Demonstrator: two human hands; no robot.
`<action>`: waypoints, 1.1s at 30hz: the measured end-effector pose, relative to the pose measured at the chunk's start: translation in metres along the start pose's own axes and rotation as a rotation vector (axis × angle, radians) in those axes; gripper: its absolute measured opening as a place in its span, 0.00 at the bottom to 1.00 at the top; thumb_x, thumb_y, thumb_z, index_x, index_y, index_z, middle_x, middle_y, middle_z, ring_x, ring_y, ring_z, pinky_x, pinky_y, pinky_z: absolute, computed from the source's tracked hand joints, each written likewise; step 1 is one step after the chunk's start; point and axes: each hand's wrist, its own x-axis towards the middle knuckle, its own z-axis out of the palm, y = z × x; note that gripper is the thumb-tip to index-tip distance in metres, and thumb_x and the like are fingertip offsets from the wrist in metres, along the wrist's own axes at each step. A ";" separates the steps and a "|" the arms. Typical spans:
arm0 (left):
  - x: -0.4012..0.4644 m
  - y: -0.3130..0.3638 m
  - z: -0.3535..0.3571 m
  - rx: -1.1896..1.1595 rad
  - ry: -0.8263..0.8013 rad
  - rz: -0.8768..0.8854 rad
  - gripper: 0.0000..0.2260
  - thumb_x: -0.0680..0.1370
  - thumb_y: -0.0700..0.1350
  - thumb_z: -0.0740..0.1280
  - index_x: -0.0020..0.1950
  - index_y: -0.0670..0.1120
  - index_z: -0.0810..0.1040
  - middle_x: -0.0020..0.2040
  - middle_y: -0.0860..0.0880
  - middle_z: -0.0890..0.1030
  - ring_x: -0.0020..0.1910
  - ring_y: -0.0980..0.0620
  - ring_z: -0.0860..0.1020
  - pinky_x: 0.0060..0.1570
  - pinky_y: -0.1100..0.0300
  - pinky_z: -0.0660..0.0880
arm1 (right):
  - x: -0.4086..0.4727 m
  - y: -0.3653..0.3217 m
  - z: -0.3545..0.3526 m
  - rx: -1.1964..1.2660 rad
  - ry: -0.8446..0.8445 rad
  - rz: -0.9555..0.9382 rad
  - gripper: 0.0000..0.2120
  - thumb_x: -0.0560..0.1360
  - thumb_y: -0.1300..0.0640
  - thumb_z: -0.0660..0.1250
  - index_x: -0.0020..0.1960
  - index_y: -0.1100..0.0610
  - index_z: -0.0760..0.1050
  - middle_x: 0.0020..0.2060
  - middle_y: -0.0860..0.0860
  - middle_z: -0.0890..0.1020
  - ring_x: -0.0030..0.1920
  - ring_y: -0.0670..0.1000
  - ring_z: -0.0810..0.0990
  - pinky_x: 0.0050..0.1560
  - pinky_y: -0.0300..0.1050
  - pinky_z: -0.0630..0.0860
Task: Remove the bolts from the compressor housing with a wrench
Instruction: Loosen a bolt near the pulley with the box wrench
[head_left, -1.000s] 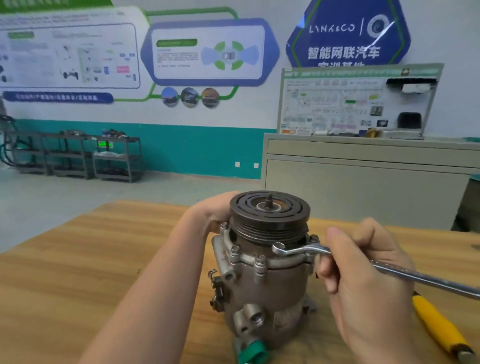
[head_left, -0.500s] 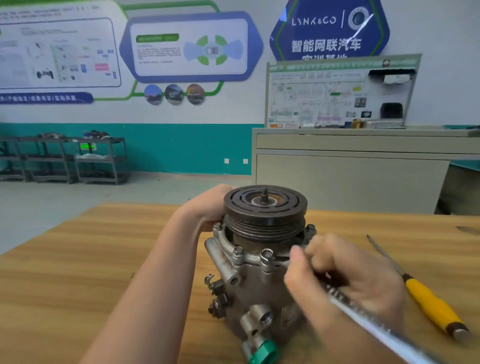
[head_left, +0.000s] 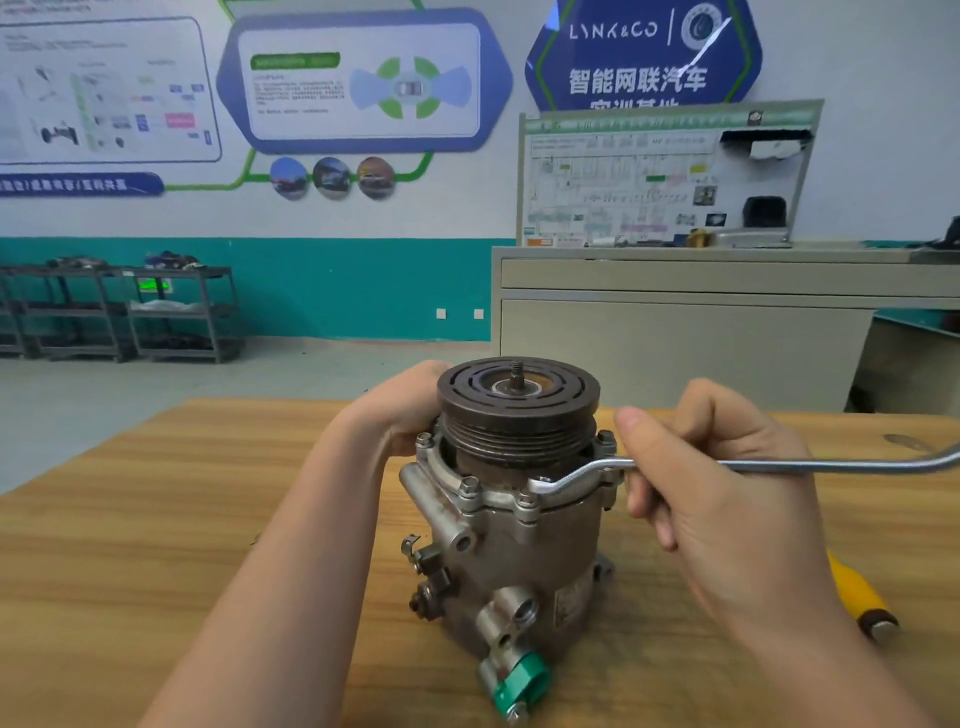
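Nearest the camera, low on the front of the compressor housing (head_left: 519, 561), sits the green-capped port (head_left: 519, 680), and the housing stands upright on the wooden bench (head_left: 156, 519) with its grooved pulley (head_left: 519, 405) on top. To the right of the housing, the right hand (head_left: 727, 499) has its fingers curled round the shaft of the wrench (head_left: 779, 466), close to the head end, and the change is plain: half a second ago this hand had swung the handle down toward the camera, across the front of the housing, whereas now the handle reaches out flat to the right of the housing and the wrench head (head_left: 543, 486) lies at the flange, at or just beside the front-right bolt (head_left: 525, 503). I judge that one turning stroke is over and the wrench has been brought back for the next bite on that bolt; whether the head is fully seated on it cannot be told from here. The bolts (head_left: 469, 486) around the flange are all in their holes, so none is out yet and the task is at an early stage. Right of the housing, behind the right wrist, a yellow-handled tool (head_left: 857, 597) lies on the bench. On the far left side of the housing the left hand (head_left: 405, 410) wraps the pulley and flange edge, steadying the body as before
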 end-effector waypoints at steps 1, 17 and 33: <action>-0.001 0.000 0.000 -0.014 -0.007 0.001 0.11 0.78 0.33 0.61 0.38 0.41 0.78 0.28 0.51 0.81 0.26 0.58 0.78 0.27 0.66 0.73 | -0.002 -0.002 0.001 -0.064 0.001 -0.038 0.18 0.69 0.58 0.67 0.26 0.54 0.62 0.18 0.57 0.72 0.16 0.47 0.64 0.19 0.32 0.61; -0.002 -0.007 0.007 -0.254 -0.130 0.029 0.15 0.79 0.40 0.63 0.37 0.47 0.85 0.37 0.48 0.85 0.36 0.54 0.83 0.34 0.64 0.78 | -0.026 0.010 0.011 0.007 0.098 0.354 0.16 0.71 0.60 0.72 0.31 0.58 0.67 0.20 0.50 0.72 0.23 0.46 0.69 0.24 0.34 0.66; -0.005 -0.001 0.002 -0.119 -0.041 -0.023 0.09 0.80 0.37 0.61 0.44 0.42 0.79 0.33 0.50 0.84 0.31 0.56 0.82 0.29 0.65 0.76 | -0.028 -0.029 0.017 -0.250 0.218 0.089 0.20 0.63 0.45 0.71 0.28 0.59 0.68 0.21 0.55 0.76 0.18 0.47 0.70 0.21 0.32 0.66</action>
